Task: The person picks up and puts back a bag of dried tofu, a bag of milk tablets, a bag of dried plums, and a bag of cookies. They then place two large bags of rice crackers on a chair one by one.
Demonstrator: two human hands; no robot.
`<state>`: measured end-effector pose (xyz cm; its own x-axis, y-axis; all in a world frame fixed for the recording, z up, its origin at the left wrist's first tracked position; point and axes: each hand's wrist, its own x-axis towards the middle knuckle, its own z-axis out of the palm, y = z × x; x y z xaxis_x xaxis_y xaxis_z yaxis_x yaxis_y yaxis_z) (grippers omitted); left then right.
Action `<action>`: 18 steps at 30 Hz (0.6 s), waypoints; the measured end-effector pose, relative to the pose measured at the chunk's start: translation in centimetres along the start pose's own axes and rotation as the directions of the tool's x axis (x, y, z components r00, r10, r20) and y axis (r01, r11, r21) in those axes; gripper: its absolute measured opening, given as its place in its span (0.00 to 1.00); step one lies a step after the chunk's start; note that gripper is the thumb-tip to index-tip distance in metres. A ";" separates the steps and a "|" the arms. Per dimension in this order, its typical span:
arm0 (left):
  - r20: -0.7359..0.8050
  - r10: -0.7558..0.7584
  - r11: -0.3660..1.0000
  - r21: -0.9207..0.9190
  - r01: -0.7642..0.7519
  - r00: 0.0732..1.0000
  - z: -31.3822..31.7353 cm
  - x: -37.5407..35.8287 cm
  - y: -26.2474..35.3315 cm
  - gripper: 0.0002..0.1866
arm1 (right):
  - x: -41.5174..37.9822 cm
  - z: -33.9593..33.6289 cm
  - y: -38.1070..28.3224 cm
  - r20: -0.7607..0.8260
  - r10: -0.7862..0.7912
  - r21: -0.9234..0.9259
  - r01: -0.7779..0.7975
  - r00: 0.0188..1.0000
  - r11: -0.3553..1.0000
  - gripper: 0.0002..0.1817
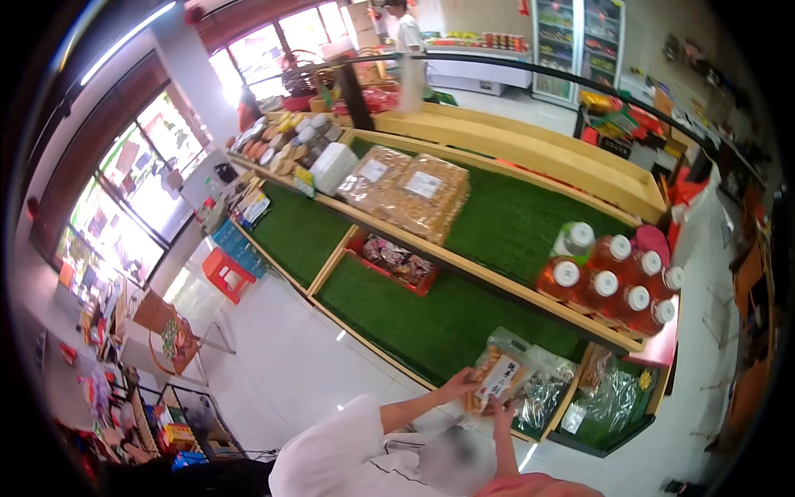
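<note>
My left hand (460, 384) grips the left edge of a clear snack packet (501, 374) with a white label and dark lettering. The fingers of my right hand (503, 409) close on its lower edge. Tan pieces show through the plastic. The packet is held above the lower green-lined shelf (389, 319), near its right end. Close beside it on the right lie clear plastic packets (544, 389) with dark contents, their kind hard to make out.
Jars of reddish liquid (604, 283) with white lids stand on the upper shelf's right. Large bags of tan food (424, 190) lie further left. A red tray (389, 263) holds small wrapped items. A red stool (226, 276) stands on the floor; another person (409, 50) is at the back.
</note>
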<state>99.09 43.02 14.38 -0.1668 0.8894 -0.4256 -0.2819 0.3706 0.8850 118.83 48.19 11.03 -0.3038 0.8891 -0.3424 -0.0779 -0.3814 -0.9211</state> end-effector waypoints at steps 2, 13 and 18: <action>-0.112 0.074 0.997 -0.003 -0.075 0.991 -4.2 -4.2 1.5 0.29 | -2.0 5.3 -0.9 0.115 0.119 0.040 -0.124 0.986 0.991 0.26; -0.540 -0.076 0.951 -0.293 -0.103 0.838 -19.8 -26.9 -1.8 0.35 | -10.5 25.3 4.3 0.602 0.400 -0.321 -0.249 0.691 0.914 0.29; -0.728 -0.065 0.907 -0.328 -0.264 0.682 -23.8 -33.1 -3.5 0.33 | -13.4 33.4 4.8 0.715 0.497 -0.455 -0.213 0.492 0.865 0.30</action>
<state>83.07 5.94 20.83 -0.7836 0.3880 -0.4853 -0.5215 0.0139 0.8531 90.80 26.02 17.35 -0.8670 0.0668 -0.4938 0.4291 -0.4038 -0.8080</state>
